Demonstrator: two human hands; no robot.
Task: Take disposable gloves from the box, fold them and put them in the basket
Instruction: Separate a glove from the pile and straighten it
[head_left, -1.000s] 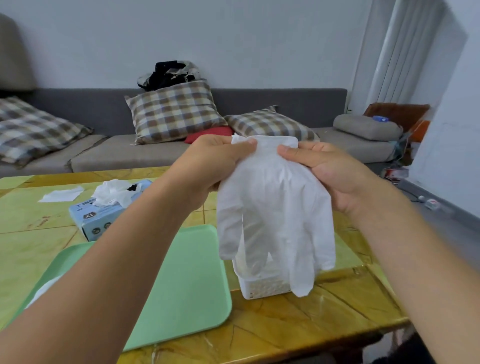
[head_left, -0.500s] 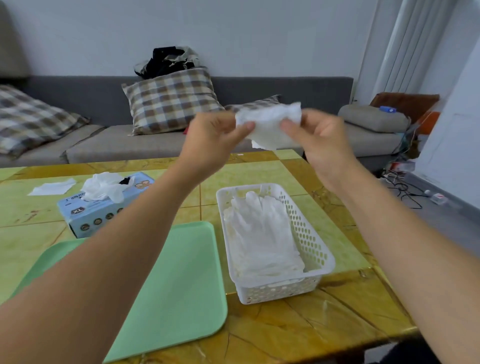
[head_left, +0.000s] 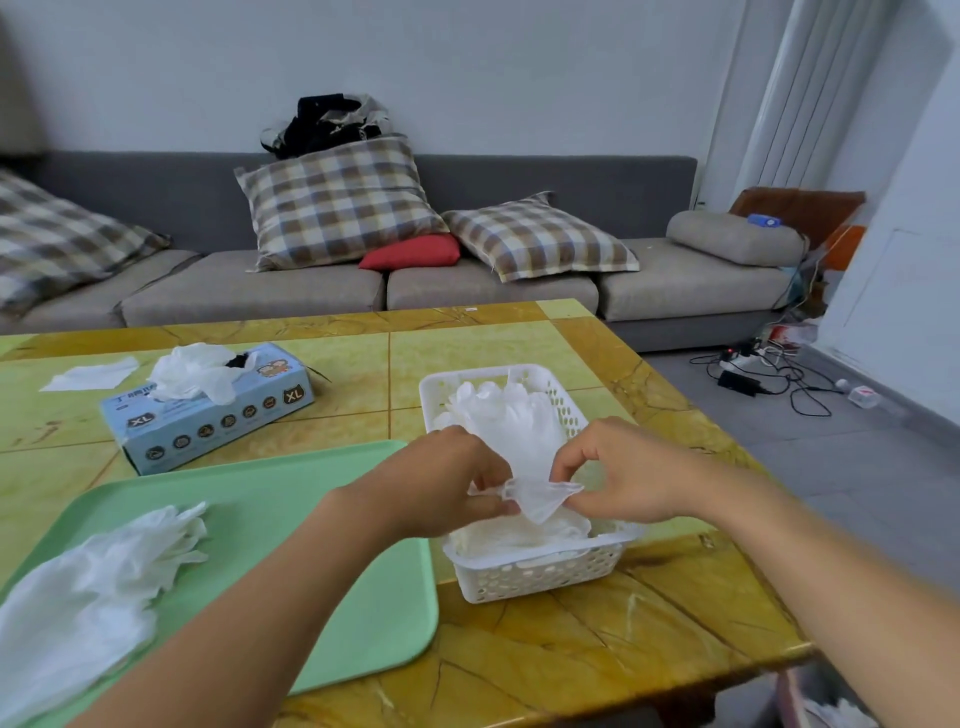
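Glove (head_left: 540, 496) folded small, pinched by left hand (head_left: 441, 486) and right hand (head_left: 618, 473) from both sides, held low over near end of white basket (head_left: 540, 577). Other folded gloves (head_left: 511, 415) already lying inside. Putting-in step now, almost done. Next: lower onto pile, let go with both hands, keep fold flat. May be touching pile already; hard to tell. Then reach far left for blue box (head_left: 208, 410) on worktop (head_left: 623, 649), one glove poking out on top. More loose gloves (head_left: 98, 582) on green tray (head_left: 311, 519), near left.
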